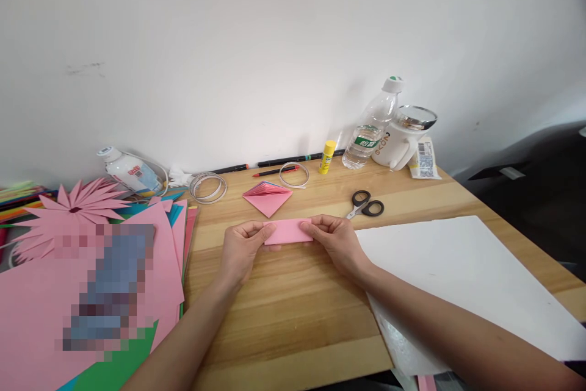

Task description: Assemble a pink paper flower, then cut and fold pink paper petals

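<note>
A pink folded strip of paper (pixel 287 232) is stretched level between my two hands, above the wooden table (pixel 274 330). My left hand (pixel 245 249) pinches its left end, thumb on top and fingers underneath. At the right end, my right hand (pixel 336 241) grips it the same way. Just beyond the strip lies a stack of pink paper folded into a pointed diamond shape (pixel 268 199), its layers fanned at the back. Black-handled scissors (pixel 365 204) rest to the right, past my right hand.
Left: coloured paper sheets (pixel 169 269), a pink paper pinwheel (pixel 73 211), a blurred-out object (pixel 110 281) and a white bottle (pixel 130 171). Along the wall: tape rolls (pixel 208 188), pens (pixel 274 171), a yellow glue stick (pixel 326 157), a water bottle (pixel 370 125), a mug (pixel 400 144). Right: a white sheet (pixel 458 281).
</note>
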`<state>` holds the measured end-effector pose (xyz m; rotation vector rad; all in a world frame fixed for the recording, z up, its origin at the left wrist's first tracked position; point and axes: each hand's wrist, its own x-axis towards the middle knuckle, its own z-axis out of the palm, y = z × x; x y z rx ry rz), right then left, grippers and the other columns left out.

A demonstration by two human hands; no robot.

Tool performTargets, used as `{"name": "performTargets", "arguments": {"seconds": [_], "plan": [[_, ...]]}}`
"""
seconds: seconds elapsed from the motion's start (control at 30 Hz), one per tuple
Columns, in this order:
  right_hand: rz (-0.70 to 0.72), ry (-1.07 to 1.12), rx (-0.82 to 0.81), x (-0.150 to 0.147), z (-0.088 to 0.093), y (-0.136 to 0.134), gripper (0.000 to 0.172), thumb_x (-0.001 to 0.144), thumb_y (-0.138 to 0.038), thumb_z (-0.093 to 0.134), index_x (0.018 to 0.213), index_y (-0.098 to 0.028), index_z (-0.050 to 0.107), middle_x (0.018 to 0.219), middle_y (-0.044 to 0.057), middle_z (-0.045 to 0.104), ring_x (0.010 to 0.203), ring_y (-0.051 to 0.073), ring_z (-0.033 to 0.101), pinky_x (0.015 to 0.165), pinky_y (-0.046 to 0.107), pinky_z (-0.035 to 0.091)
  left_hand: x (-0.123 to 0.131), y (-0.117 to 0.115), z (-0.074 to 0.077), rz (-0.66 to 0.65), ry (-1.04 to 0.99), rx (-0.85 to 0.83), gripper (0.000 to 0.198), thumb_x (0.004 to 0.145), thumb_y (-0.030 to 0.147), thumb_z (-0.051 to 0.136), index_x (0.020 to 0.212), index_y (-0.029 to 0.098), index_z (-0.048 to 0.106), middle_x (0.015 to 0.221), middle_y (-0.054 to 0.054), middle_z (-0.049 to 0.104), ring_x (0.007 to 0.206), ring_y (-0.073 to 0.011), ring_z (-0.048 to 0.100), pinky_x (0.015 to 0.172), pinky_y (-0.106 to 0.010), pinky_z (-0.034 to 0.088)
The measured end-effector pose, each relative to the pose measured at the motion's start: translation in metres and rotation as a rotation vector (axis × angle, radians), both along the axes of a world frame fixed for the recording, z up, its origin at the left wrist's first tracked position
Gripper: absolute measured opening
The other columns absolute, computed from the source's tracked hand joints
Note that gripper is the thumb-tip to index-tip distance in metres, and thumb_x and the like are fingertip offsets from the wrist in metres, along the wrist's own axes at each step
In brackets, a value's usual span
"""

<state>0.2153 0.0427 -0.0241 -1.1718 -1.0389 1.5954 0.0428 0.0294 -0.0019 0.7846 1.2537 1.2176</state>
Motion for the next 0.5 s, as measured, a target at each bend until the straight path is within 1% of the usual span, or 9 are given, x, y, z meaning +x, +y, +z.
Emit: {"name": "performTargets", "arguments": {"seconds": [0.2, 0.4, 0.5], "plan": [[0.005, 0.000, 0.001, 0.0007, 0.0002, 0.0009, 0.032, 0.060, -0.044, 0.072, 0.067, -0.014, 0.065, 0.062, 0.002, 0.063, 0.054, 0.011, 0.052, 0.052, 0.022, 0.041, -0.0005, 0.0008, -0.0014, 0.005, -0.015, -0.015, 0.024, 0.052, 0.029, 0.079, 0.067, 0.011, 0.072, 0.062, -0.004, 0.067, 0.061, -0.0137, 0.060, 0.048, -0.022, 0.055], [-0.009, -0.011, -0.007, 0.0003, 0.0013, 0.0008, 0.032, 0.060, -0.044, 0.073, 0.065, -0.014, 0.064, 0.059, 0.001, 0.063, 0.053, 0.010, 0.052, 0.049, 0.020, 0.039, -0.0005, 0.0006, -0.0025, -0.005, -0.020, -0.018, 0.025, 0.053, 0.030, 0.078, 0.067, 0.011, 0.072, 0.062, -0.003, 0.067, 0.060, -0.0131, 0.059, 0.048, -0.022, 0.055], [-0.015, -0.005, -0.008, -0.0005, 0.0023, 0.0003, 0.032, 0.059, -0.044, 0.073, 0.062, -0.014, 0.062, 0.058, 0.000, 0.062, 0.053, 0.010, 0.053, 0.051, 0.021, 0.040, -0.0007, 0.0003, -0.0026, -0.007, -0.013, -0.015, 0.026, 0.053, 0.031, 0.078, 0.068, 0.011, 0.071, 0.063, -0.004, 0.067, 0.061, -0.0133, 0.060, 0.049, -0.022, 0.055]]}}
